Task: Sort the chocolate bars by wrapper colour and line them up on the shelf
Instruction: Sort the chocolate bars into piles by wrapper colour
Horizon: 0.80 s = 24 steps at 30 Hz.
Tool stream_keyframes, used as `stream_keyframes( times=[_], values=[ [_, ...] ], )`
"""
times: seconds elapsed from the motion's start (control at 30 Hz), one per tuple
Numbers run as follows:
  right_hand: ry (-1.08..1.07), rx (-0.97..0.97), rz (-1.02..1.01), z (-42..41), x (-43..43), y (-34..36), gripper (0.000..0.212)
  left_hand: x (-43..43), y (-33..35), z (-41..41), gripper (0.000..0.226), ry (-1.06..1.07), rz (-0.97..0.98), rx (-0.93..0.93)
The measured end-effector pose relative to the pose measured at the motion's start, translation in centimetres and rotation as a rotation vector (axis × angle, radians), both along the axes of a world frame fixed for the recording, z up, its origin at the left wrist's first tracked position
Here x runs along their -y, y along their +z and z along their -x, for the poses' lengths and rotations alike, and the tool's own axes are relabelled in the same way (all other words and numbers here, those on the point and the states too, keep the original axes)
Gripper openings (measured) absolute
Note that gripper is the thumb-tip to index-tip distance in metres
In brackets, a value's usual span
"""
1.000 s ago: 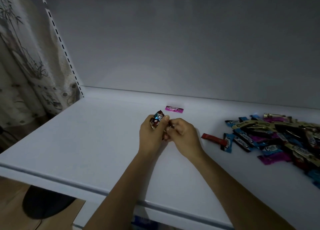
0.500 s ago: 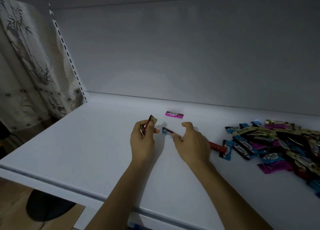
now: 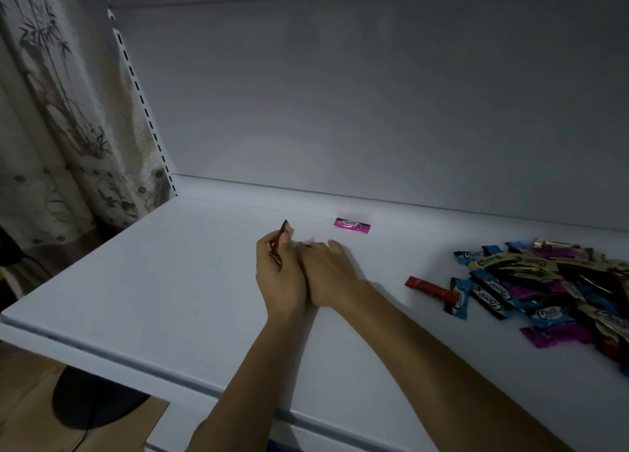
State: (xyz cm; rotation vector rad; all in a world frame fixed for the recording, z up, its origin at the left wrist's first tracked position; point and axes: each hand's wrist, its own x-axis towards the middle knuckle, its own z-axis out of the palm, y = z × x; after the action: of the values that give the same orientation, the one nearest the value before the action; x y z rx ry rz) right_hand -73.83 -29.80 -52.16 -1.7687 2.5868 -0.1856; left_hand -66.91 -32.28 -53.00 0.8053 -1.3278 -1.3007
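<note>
Fig.: I noted left hand [image 3: 279,278] pinching dark red bar [image 3: 281,242], held upright on edge. Right hand [image 3: 328,274] pressed against left hand, fingers down on shelf [image 3: 163,298]; grip hidden, could not tell. Magenta bar [image 3: 351,225] lay beyond, slightly right, long axis along back wall [image 3: 374,111]; right hand nearer. Mixed pile [image 3: 544,281] well apart, far right

The room is dimly lit. A plain grey wall [image 3: 374,94] is seen behind, with a slotted rail [image 3: 143,108] at its left edge. A pale bamboo-print curtain [image 3: 51,128] is hung at the left. Brown floor [image 3: 23,383] is seen below.
</note>
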Motion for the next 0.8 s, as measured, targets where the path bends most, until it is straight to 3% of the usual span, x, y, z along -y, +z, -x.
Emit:
stream_keyframes(
  times=[0.07, 0.13, 0.2, 0.27, 0.33, 0.4, 0.47, 0.57, 0.67, 0.8],
  values=[
    [0.030, 0.108, 0.018, 0.4, 0.2, 0.1, 0.058, 0.1, 0.1, 0.0, 0.013, -0.024, -0.022, 0.001],
    [0.008, 0.250, 0.194, 0.8, -1.1, 0.4, 0.052, -0.1, 0.1, -0.1, 0.014, -0.105, 0.000, 0.010],
    [-0.086, 0.555, 0.435, 1.2, -2.9, 0.3, 0.040, -0.1, 0.2, -0.1, 0.019, -0.207, 0.099, 0.058],
    [-0.112, 0.996, 0.674, 1.4, -4.6, 0.1, 0.040, -0.2, 0.0, -0.2, 0.025, -0.330, 0.211, 0.130],
    [-0.080, 1.175, 0.828, 1.7, -5.9, -0.2, 0.033, -0.3, -0.1, -0.2, 0.028, -0.455, 0.293, 0.150],
    [-0.067, 1.188, 0.912, 1.9, -7.0, -0.4, 0.010, -0.9, -0.1, -0.2, 0.042, -0.520, 0.319, 0.210],
    [-0.154, 1.115, 0.973, 2.3, -7.7, -0.3, 0.015, -0.9, 0.3, 0.0, 0.039, -0.499, 0.174, 0.233],
    [-0.311, 1.169, 1.054, 3.2, -8.3, -0.1, 0.017, -0.1, 0.5, 0.2, 0.030, -0.428, -0.057, 0.198],
    [-0.350, 1.131, 1.072, 3.2, -8.4, -0.3, 0.010, -0.4, 0.3, 0.1, 0.032, -0.378, 0.066, 0.241],
    [-0.259, 1.099, 1.051, 2.5, -8.4, -0.2, 0.009, -1.3, 1.0, -0.5, 0.041, -0.448, 0.091, 0.192]
  ],
)
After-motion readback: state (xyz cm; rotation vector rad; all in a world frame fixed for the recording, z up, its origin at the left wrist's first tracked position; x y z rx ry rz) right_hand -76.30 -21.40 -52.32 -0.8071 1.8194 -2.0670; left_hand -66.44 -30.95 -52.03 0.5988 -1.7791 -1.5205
